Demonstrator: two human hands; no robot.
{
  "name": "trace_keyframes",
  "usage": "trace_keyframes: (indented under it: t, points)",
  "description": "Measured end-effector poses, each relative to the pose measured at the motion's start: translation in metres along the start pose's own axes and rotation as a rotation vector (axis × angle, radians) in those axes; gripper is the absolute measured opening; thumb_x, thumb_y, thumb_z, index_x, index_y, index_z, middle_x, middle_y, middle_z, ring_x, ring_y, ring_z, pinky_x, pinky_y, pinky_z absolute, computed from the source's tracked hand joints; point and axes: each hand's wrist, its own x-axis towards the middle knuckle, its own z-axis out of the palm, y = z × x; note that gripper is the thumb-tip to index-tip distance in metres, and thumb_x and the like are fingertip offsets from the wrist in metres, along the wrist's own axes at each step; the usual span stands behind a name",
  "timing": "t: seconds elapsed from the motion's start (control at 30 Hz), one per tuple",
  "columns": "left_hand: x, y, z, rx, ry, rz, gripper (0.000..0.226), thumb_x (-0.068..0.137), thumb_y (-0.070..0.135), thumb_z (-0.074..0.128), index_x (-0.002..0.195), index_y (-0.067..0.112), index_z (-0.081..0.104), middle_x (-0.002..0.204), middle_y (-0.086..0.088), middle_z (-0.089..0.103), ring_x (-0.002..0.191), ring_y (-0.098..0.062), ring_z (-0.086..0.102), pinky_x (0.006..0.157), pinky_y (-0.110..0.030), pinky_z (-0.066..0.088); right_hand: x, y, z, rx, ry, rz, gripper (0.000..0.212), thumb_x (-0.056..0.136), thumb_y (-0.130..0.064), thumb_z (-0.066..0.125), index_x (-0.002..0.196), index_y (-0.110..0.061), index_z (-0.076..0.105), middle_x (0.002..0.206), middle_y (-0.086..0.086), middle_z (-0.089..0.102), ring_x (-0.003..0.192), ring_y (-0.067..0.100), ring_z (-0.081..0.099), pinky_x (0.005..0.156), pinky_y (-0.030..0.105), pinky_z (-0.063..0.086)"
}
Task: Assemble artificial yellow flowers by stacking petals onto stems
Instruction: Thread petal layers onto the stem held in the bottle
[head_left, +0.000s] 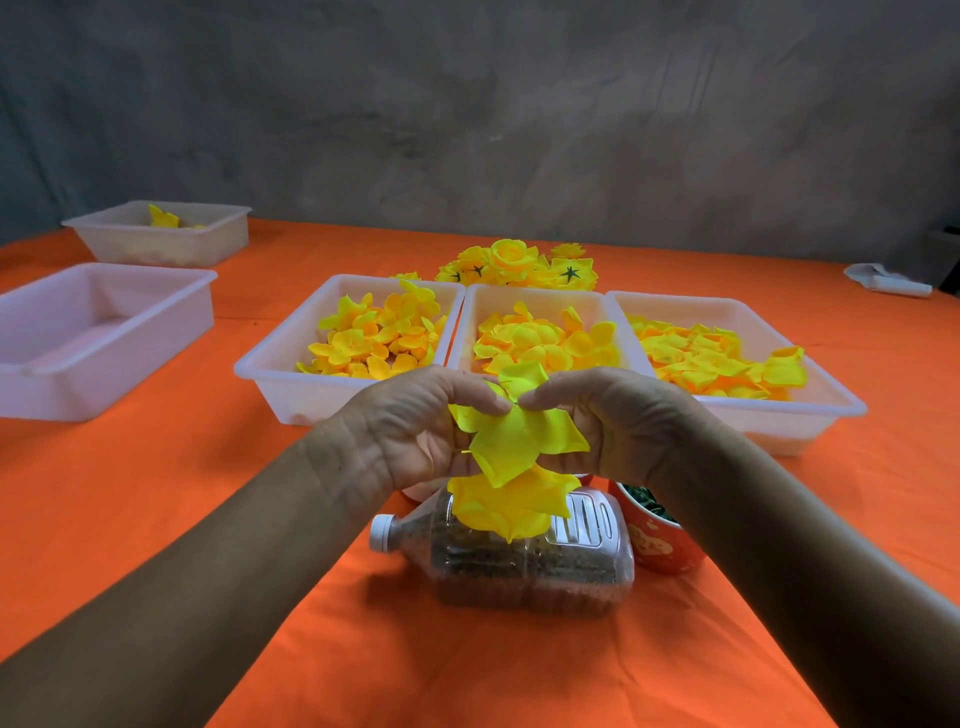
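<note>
- Nearest the camera, two bare forearms reach out over the orange counter (156, 493) and meet at the middle of the view.
- Below the hands a clear plastic bottle (519, 566) lies on its side, white cap to the left, filled with brownish grit. A partly built yellow flower (511, 506) sits at its top; the stem under it is hidden.
- A red cup (662, 545) of dark green pieces stands just right of the bottle.
- The left hand (410, 431) and right hand (618, 426) face each other, both pinching one yellow petal layer (524, 436) between thumb and fingertips, so neither hand is free.
- The layer hangs directly above the flower, its lowest lobe just reaching the flower's top, so the coming move looks like a straight push downward. Both hands are equally near; the stem's axis cannot be made out.
- The layer is bright lemon, thin and floppy, with several rounded lobes curling at the edges; its centre hole is not visible.
- Beyond the hands, three white trays stand side by side, holding loose petals: left tray (270, 374), middle tray (535, 293), right tray (831, 400).
- Behind them lies a heap of finished flowers (519, 265).
- Far left are two more trays.
</note>
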Motion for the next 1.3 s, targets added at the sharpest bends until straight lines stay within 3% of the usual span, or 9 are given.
trace_keyframes:
  t: [0.13,0.33,0.6,0.8,0.87,0.93,1.03,1.17,1.3]
  points:
    - [0.003,-0.002,0.001,0.011,0.027,-0.015,0.026,0.077,-0.007,0.057,0.091,0.015,0.058,0.086,-0.008,0.065,0.076,-0.026,0.064,0.075,-0.041,0.051,0.003,0.003,0.0,-0.007,0.069,-0.005,0.013,0.081,-0.001,0.063,0.085,-0.011,0.055,0.083,0.006,0.064,0.073,0.02,0.062,0.056,0.028,0.047]
    - [0.001,-0.006,-0.002,0.07,0.022,-0.019,0.023,0.08,-0.002,0.06,0.097,0.013,0.061,0.08,-0.007,0.066,0.061,-0.019,0.066,0.046,-0.026,0.053,0.003,0.005,-0.002,-0.028,0.016,0.025,0.008,0.082,-0.003,0.06,0.085,-0.01,0.059,0.083,0.003,0.066,0.071,0.017,0.064,0.054,0.023,0.049]
    - [0.0,0.0,-0.006,0.217,0.06,0.075,0.013,0.078,0.002,0.066,0.085,0.013,0.064,0.072,-0.005,0.067,0.062,-0.02,0.062,0.055,-0.028,0.054,0.001,0.003,-0.003,-0.089,0.086,-0.026,0.015,0.078,-0.002,0.068,0.078,-0.012,0.058,0.05,-0.006,0.065,0.046,0.007,0.063,0.045,0.022,0.048]
    - [0.002,0.005,-0.006,0.233,0.061,0.067,0.014,0.073,0.002,0.069,0.08,0.013,0.064,0.085,-0.009,0.064,0.083,-0.027,0.058,0.061,-0.033,0.056,0.001,0.001,-0.003,-0.097,0.118,-0.048,0.015,0.076,-0.001,0.071,0.079,-0.009,0.058,0.087,0.006,0.054,0.067,0.016,0.059,0.041,0.019,0.046]
    - [0.001,0.005,-0.006,0.247,0.051,0.051,0.016,0.072,0.002,0.069,0.082,0.012,0.063,0.089,-0.011,0.062,0.086,-0.029,0.055,0.055,-0.031,0.056,0.0,0.002,-0.003,-0.117,0.117,-0.049,0.016,0.075,-0.001,0.072,0.079,-0.009,0.058,0.09,0.007,0.055,0.066,0.016,0.06,0.041,0.019,0.046]
    - [0.0,0.004,-0.007,0.278,0.045,0.041,0.018,0.072,0.001,0.07,0.085,0.012,0.064,0.087,-0.011,0.061,0.079,-0.027,0.055,0.046,-0.026,0.055,0.0,0.002,-0.004,-0.15,0.093,-0.05,0.016,0.076,-0.001,0.07,0.078,-0.01,0.058,0.078,0.005,0.066,0.054,0.012,0.065,0.042,0.02,0.048]
    - [-0.002,0.003,-0.009,0.32,0.048,0.044,0.017,0.075,0.002,0.07,0.087,0.012,0.065,0.079,-0.009,0.063,0.061,-0.02,0.057,0.046,-0.024,0.053,-0.001,0.003,-0.005,-0.185,0.072,-0.064,0.015,0.076,0.0,0.069,0.074,-0.01,0.058,0.051,-0.005,0.066,0.046,0.006,0.064,0.042,0.021,0.049]
    - [-0.001,0.0,-0.009,0.41,0.085,0.087,0.019,0.073,0.002,0.073,0.085,0.014,0.065,0.065,-0.003,0.067,0.055,-0.018,0.061,0.049,-0.021,0.05,0.002,0.005,-0.004,-0.265,0.132,-0.083,0.02,0.073,-0.001,0.073,0.076,-0.016,0.061,0.084,0.004,0.064,0.079,0.017,0.062,0.05,0.025,0.047]
    - [0.0,-0.004,-0.01,0.457,0.122,0.11,0.024,0.07,0.001,0.075,0.09,0.011,0.066,0.081,-0.012,0.065,0.073,-0.025,0.057,0.061,-0.029,0.048,0.003,0.007,-0.003,-0.324,0.133,-0.072,0.024,0.072,-0.002,0.074,0.089,-0.015,0.065,0.106,0.014,0.063,0.096,0.028,0.06,0.054,0.026,0.046]
